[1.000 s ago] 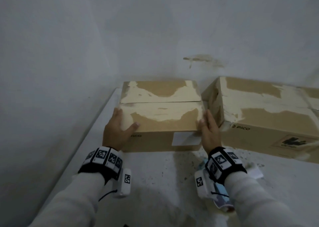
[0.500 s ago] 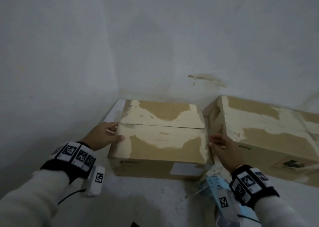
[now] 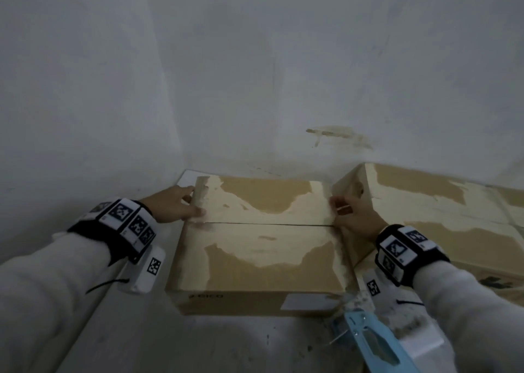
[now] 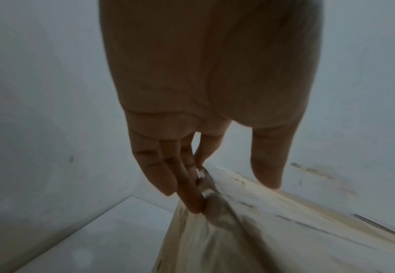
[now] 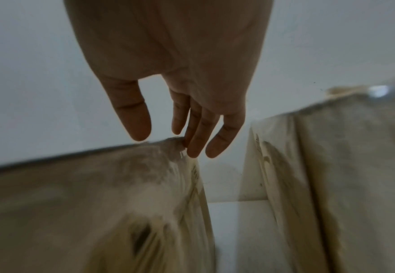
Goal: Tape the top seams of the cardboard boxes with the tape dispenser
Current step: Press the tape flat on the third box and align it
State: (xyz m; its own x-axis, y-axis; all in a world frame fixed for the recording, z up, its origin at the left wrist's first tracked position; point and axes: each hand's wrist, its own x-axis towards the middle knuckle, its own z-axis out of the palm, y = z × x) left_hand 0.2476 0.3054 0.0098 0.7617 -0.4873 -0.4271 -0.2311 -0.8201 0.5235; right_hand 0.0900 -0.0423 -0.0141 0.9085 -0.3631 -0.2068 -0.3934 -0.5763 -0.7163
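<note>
Tape dispenser (image 3: pixel 374 341): the blue tool lies on the white counter (image 3: pixel 226 344), closest to the person. It sits just in front of the near right corner of the box and under the right sleeve. No hand touches it.

Box (image 3: pixel 258 259): the cardboard box sits on the counter between the two hands. Its top seam (image 3: pixel 263 224) is a thin dark line going left to right. No tape shows on the line.

Left hand (image 3: pixel 173 204): it is at the left end of the seam. The thumb rests on top of the box and the fingers (image 4: pixel 187 186) lie along the left side. The grip is loose, with fingers nearly straight, only touching the box.

Right hand (image 3: pixel 353 212): it is at the right end of the seam, in the gap between this box and the second box (image 3: pixel 442 214). The fingers (image 5: pixel 201 129) are straight and their tips touch the box edge. The grip is loose and holds nothing.

Change: a second ago both hands were at the near corners of the box. Now they have slid back along the sides to the seam ends. The box looks closer to the person.

Far: two white walls (image 3: pixel 255 60) meet in the corner behind the boxes.
</note>
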